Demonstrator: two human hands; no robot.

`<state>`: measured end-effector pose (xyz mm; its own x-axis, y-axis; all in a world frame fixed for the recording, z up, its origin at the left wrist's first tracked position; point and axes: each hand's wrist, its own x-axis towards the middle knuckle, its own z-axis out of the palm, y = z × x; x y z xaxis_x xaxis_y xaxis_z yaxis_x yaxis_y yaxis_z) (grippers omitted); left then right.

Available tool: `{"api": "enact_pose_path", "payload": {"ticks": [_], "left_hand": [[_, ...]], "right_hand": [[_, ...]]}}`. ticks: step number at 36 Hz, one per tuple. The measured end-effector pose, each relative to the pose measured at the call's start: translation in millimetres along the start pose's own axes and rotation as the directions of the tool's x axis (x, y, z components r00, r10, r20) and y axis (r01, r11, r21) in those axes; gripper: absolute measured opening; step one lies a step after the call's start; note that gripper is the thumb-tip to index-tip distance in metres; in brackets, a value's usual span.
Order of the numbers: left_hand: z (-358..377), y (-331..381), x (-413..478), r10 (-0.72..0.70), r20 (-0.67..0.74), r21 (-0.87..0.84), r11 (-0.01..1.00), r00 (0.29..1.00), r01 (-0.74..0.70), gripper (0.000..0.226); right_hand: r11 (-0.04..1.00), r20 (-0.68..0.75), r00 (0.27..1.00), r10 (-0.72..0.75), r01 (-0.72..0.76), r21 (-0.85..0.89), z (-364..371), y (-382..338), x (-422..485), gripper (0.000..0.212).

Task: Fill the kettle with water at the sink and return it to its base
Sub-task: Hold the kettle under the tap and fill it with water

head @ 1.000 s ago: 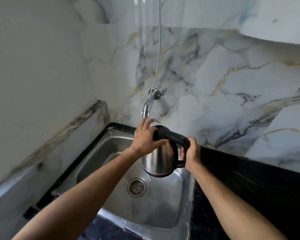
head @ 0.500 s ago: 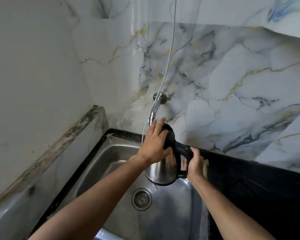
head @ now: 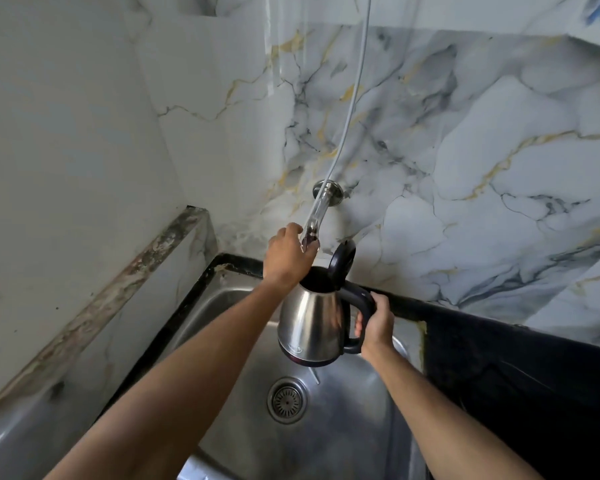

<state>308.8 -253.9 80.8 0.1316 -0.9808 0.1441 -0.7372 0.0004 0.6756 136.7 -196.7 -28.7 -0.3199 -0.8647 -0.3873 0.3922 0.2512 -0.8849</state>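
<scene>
A steel kettle (head: 310, 322) with a black handle hangs over the steel sink (head: 222, 306), its black lid (head: 342, 259) flipped up and the mouth open. My right hand (head: 376, 322) grips the kettle's handle. My left hand (head: 286, 254) is raised above the kettle's mouth and closed around the tip of the wall-mounted chrome tap (head: 317, 214). No water stream is visible. The kettle's base is out of view.
The sink drain (head: 286, 400) lies below the kettle. A black countertop (head: 520, 382) runs to the right of the sink. Marble wall tiles rise behind, a stone ledge (head: 118, 289) runs on the left, and a thin white cord (head: 352, 98) hangs down to the tap.
The kettle's lid has gone from closed to flipped open. My left hand left the lid and rose to grasp the tap's end. The kettle stays under the tap.
</scene>
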Motion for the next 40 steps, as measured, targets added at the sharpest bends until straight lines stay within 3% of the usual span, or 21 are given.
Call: {"api": "enact_pose_path", "payload": {"ticks": [11, 20, 28, 30, 32, 35, 38, 40], "left_hand": [[7.1, 17.6, 29.7, 0.088, 0.022, 0.309, 0.947, 0.996, -0.091, 0.043], [5.8, 19.8, 38.1, 0.03, 0.094, 0.289, 0.956, 0.995, -0.056, 0.04], [-8.4, 2.0, 53.7, -0.002, 0.244, 0.116, 0.993, 0.97, -0.027, 0.039], [-13.5, -5.5, 55.8, -0.021, 0.293, -0.04, 0.999, 0.956, 0.035, 0.044], [-23.4, -12.2, 56.5, -0.052, 0.383, -0.282, 0.944, 0.922, 0.171, 0.058], [-37.3, -22.1, 57.9, -0.072, 0.472, -0.507, 0.793, 0.879, 0.337, 0.077], [-43.4, -28.6, 58.2, -0.073, 0.503, -0.626, 0.657, 0.861, 0.421, 0.09], [-43.7, -30.0, 56.7, -0.057, 0.544, -0.638, 0.62, 0.837, 0.457, 0.096]], "right_hand": [[1.0, 0.01, 1.0, 0.025, -0.025, 0.01, 8.8, -2.6, 8.4, 0.04], [1.0, 0.018, 1.0, 0.008, -0.008, -0.005, 10.6, -2.6, 16.1, 0.043], [1.0, 0.031, 0.999, -0.003, 0.003, -0.006, 8.3, -4.2, 18.9, 0.043], [1.0, 0.028, 1.0, 0.005, -0.004, -0.009, 9.1, -4.6, 19.9, 0.042], [1.0, 0.032, 0.999, -0.005, 0.005, -0.014, 9.6, -5.1, 20.9, 0.043], [1.0, 0.045, 0.999, -0.017, 0.018, -0.017, 9.0, -6.3, 21.1, 0.044], [0.999, 0.057, 0.998, -0.024, 0.026, -0.028, 8.5, -7.6, 20.8, 0.046], [0.999, 0.063, 0.998, -0.027, 0.028, -0.029, 9.0, -7.9, 20.9, 0.047]]}}
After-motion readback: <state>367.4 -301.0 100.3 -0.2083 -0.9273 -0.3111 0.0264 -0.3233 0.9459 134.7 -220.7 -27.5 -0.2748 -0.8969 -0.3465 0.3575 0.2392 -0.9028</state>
